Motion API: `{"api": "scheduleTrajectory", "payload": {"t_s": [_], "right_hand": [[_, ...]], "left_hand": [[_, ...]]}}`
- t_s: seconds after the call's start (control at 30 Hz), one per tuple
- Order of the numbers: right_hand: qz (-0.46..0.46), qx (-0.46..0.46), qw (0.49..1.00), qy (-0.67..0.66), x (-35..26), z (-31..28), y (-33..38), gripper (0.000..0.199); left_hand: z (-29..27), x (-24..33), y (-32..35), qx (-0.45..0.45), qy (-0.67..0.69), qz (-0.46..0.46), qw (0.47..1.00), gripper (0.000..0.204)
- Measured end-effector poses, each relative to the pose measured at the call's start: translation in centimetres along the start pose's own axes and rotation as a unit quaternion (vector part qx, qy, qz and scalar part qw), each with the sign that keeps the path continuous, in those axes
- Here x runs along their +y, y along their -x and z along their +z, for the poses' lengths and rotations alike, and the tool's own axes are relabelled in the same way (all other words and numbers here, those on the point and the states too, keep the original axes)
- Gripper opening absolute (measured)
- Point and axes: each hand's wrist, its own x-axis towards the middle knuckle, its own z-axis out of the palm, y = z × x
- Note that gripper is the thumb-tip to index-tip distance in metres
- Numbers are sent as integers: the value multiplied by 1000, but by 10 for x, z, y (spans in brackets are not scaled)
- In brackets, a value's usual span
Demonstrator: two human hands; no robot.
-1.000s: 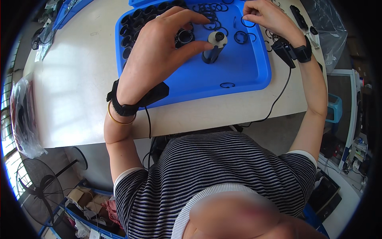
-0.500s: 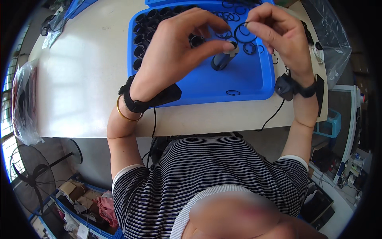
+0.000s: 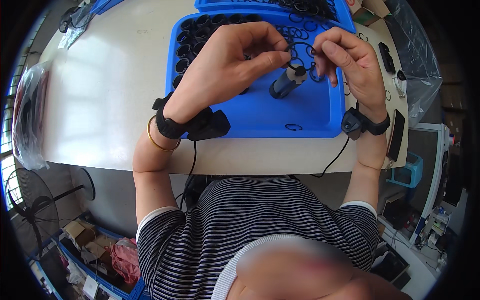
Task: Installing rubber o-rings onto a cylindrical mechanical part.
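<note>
My left hand [image 3: 227, 65] and my right hand [image 3: 347, 60] are raised over a blue tray [image 3: 260, 117], and together they pinch a thin black rubber ring [image 3: 301, 46] between their fingertips. Just below the ring a dark cylindrical tool [image 3: 286, 84] with a pale tip lies tilted on the tray. Several black round caps [image 3: 190, 37] stand in rows at the tray's far left. Loose black rings [image 3: 300, 32] lie at its far side, and one ring [image 3: 294, 127] rests alone near the front edge. Both wrists carry black strapped devices with cables.
The tray sits on a pale table [image 3: 105, 100]. A second blue tray [image 3: 270, 5] is behind it. A clear plastic bag [image 3: 415, 55] and small dark parts [image 3: 387, 50] lie at the right edge, another bag [image 3: 27, 115] at the left. A fan [image 3: 30, 200] stands on the floor.
Both hands have lifted off the tray and come together. My right hand picked a black ring from the pile and now both hands hold it above the cylindrical tool.
</note>
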Motion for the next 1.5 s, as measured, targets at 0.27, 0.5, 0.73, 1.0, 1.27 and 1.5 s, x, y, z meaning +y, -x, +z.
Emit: {"api": "scheduleTrajectory", "payload": {"t_s": [0.27, 0.5, 0.73, 1.0, 1.27, 1.5], "right_hand": [[0, -11, 1000, 3, 2, -1, 1, 26], [24, -10, 1000, -8, -1, -1, 2, 22], [22, -13, 1000, 12, -4, -2, 7, 13], [-134, 85, 949, 272, -10, 10, 8, 11], [-363, 83, 790, 488, -12, 10, 5, 24], [-316, 52, 841, 436, -18, 5, 12, 25]], "left_hand": [[0, 2, -1, -9, -15, -31, 999, 14], [0, 0, -2, -9, -4, -29, 1000, 13], [1, -2, -2, 14, 14, 19, 1000, 13], [5, -5, -5, 12, 0, 81, 997, 23], [5, -3, -2, 11, -28, 72, 997, 30], [4, -14, -9, 9, 5, 126, 992, 32]]}}
